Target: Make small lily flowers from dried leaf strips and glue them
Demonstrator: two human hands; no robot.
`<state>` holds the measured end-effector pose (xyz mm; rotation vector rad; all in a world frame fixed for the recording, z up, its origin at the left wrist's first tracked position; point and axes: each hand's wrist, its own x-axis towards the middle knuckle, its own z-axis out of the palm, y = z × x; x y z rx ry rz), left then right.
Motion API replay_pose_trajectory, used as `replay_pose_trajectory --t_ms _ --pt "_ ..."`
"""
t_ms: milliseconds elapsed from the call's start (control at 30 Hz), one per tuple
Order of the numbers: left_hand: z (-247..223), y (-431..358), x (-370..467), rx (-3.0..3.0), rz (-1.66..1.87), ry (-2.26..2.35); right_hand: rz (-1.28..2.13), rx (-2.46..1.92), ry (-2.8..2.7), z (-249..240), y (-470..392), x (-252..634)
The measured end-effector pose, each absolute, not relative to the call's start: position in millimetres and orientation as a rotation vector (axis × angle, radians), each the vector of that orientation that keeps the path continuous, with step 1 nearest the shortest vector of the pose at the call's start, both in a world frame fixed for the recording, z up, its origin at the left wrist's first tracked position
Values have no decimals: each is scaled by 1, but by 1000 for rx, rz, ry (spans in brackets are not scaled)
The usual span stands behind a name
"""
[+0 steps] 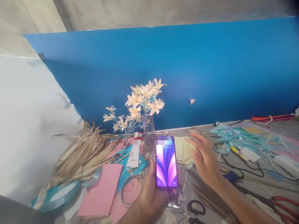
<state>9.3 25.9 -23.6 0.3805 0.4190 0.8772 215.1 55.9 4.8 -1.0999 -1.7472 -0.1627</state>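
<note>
A smartphone point(166, 165) with a lit purple and pink screen is held upright in my left hand point(151, 193), whose fingers wrap around its lower part. To the right of the phone, my right hand point(205, 158) is raised with its fingers apart and nothing in them. Behind the phone stands a clear glass vase point(149, 124) with cream artificial lilies point(146, 96) on bluish stems. A smaller spray of the same flowers point(122, 122) leans to its left. Below my right fingers lies a pale yellow sheet point(183, 152).
Dried husks point(86, 149), pink paper point(101, 189) and a blue ribbon roll point(59, 196) lie at left. A tape roll point(132, 190) is beside my left wrist. Red-handled scissors point(277, 203), cables point(254, 169) and blue ribbon strips point(224, 137) crowd the right. A blue board point(221, 62) stands behind.
</note>
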Motion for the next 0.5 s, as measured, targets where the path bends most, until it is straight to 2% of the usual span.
replay_pose_trajectory --t_ms 133,300,367,500 --pt "-21 26 9 373 880 431 -106 -998 -1794 10 51 216" --pt "-20 24 13 355 905 415 -64 -736 -2137 8 35 197" --pt "-20 23 14 354 898 428 -121 -834 -2184 4 34 192" --pt "-22 21 12 386 858 399 -271 -1137 -1945 1 48 204"
